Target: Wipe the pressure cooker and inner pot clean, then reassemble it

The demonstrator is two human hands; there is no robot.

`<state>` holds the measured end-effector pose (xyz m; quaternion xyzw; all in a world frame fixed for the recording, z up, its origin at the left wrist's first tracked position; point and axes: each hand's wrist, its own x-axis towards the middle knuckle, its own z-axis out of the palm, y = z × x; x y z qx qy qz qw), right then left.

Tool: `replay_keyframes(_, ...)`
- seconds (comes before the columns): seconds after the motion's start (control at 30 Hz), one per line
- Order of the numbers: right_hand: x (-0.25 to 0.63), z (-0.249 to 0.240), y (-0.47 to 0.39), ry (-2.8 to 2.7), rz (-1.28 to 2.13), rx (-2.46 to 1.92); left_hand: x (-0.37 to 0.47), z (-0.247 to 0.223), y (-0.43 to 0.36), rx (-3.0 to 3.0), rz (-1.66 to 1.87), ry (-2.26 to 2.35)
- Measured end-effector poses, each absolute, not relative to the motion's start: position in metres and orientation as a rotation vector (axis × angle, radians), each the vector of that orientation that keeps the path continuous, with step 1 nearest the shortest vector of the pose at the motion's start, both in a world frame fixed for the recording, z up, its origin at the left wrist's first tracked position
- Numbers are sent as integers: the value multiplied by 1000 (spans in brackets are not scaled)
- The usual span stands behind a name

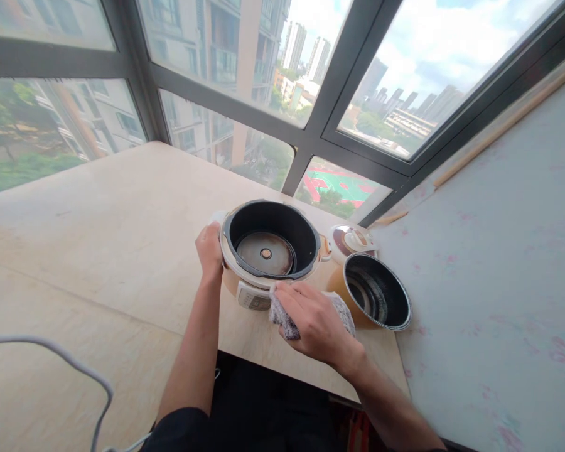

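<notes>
An electric pressure cooker (233, 276) without its lid stands upright on the wooden surface, its dark inside and round heating plate (249, 253) showing. My left hand (209, 250) is closed around the handle at the cooker's left side; its fingertips are partly hidden. In my right hand (313, 317) is a grey-and-white cloth (282, 317), bunched under the fingers and pressed against the cooker's front, just right of the control panel (253, 297). Right of the cooker, the inner pot (400, 301) lies tilted, its dark inside facing me.
Behind the inner pot, the cooker's lid (343, 238) rests near the window. A patterned wall (489, 270) borders the right side, and window frames (235, 103) run along the back. A white cord (75, 364) curves across the lower left. The wooden surface (98, 238) extends leftward.
</notes>
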<state>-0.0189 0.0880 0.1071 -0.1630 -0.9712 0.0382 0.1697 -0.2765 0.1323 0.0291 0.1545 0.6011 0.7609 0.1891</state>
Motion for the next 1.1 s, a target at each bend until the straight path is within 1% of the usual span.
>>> replay_keyframes(0.13,-35,104,77,-2605,348,-402,-278,30,128,409,2101,1625)
replay_keyframes(0.27,-36,101,62,-2458,593,-356,-266,33,111,255,2108,1582)
replay_keyframes(0.37,-27,92,51,-2279,670,-457,-237,39,82,175,2241,1568)
replay_keyframes(0.5,-8,68,37,-2038,690,-732,-186,45,28,355,2341,1589)
replay_keyframes(0.57,1,57,31,-1909,691,-878,-165,44,1,511,2256,1583)
replay_keyframes(0.67,9,44,24,-1646,706,-1051,-145,40,-33,838,1993,1531)
replay_keyframes(0.77,7,37,20,-1372,780,-1134,-131,33,-51,1219,1695,1441)
replay_keyframes(0.83,2,36,17,-1221,867,-1136,-122,28,-54,1368,1530,1377)
replay_keyframes(0.97,-2,39,10,-1067,1093,-1074,-109,18,-49,1420,1362,1322)
replay_keyframes(1.1,9,43,-1,-1163,1253,-964,-106,16,-44,1391,1323,1294)
